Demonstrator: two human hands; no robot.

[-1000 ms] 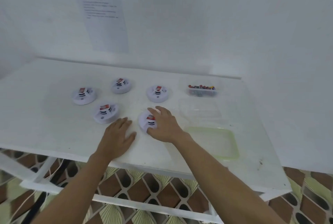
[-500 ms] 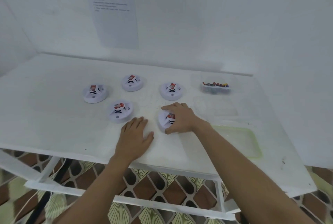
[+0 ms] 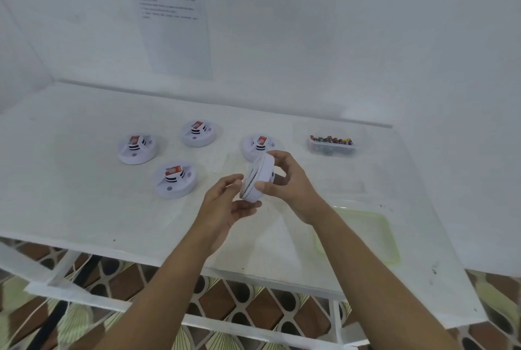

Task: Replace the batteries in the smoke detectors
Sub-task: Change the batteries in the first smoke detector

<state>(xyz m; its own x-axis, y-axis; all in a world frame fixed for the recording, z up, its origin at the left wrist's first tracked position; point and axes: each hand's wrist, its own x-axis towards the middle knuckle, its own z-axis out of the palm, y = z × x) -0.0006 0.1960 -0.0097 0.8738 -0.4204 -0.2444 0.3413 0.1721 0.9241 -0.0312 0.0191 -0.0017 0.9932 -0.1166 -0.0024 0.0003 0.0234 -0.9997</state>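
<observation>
The right hand (image 3: pixel 293 183) has fingers (image 3: pixel 282 156) and thumb clamped across the detector (image 3: pixel 260 177) rim; the left hand (image 3: pixel 222 203), fingers curled apart, cups its lower edge; the detector stands on edge above the bench (image 3: pixel 84 194), its top leaning right and its face turned left.

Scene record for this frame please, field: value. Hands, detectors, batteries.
held item: white round plastic smoke detector, off the table, tilted on edge
right hand: grips its rim
left hand: holds its lower edge
on table: four more white smoke detectors, flat on white table
batteries: clear plastic box of batteries, far right
tray: pale green plastic tray, near right
</observation>
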